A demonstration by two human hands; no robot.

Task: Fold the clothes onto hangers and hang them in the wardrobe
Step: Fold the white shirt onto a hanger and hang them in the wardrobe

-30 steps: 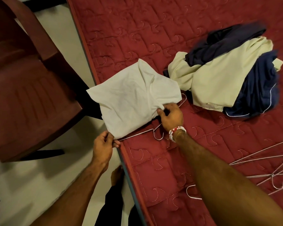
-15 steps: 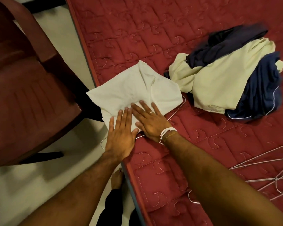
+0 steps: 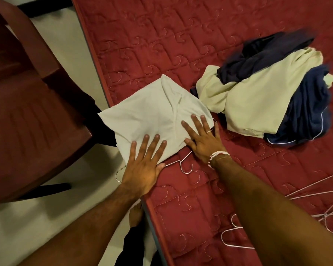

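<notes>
Head view: a folded white garment (image 3: 148, 116) lies at the near left edge of a bed (image 3: 161, 45) covered in a quilted red spread, one corner hanging past the edge over the floor (image 3: 46, 217). Both hands lie flat on it, fingers straight and spread, gripping nothing. The left hand (image 3: 142, 169) presses the garment's near edge, its palm just off the cloth at the bed's edge. The right hand (image 3: 202, 139) presses the garment's right side, with a ring (image 3: 208, 132) on one finger and a beaded bracelet (image 3: 217, 153) at the wrist.

A wire hanger (image 3: 181, 167) sits under the garment: its hook sticks out from the near edge between the two hands, and one bent end shows left of the left hand, past the bed's edge.

Just right of the garment, close to touching it, is a loose pile of clothes (image 3: 258, 100), pale yellow and dark blue pieces tangled together. Nearer the person and to the garment's right, spare wire hangers (image 3: 327, 215) lie on the spread, with one more hanger (image 3: 231, 235) partly hidden beneath the right forearm. Left of the garment, on the floor, stands a dark red chair (image 3: 27, 112). Below the garment a bare foot (image 3: 136, 214) rests on the floor against the bed's side.
</notes>
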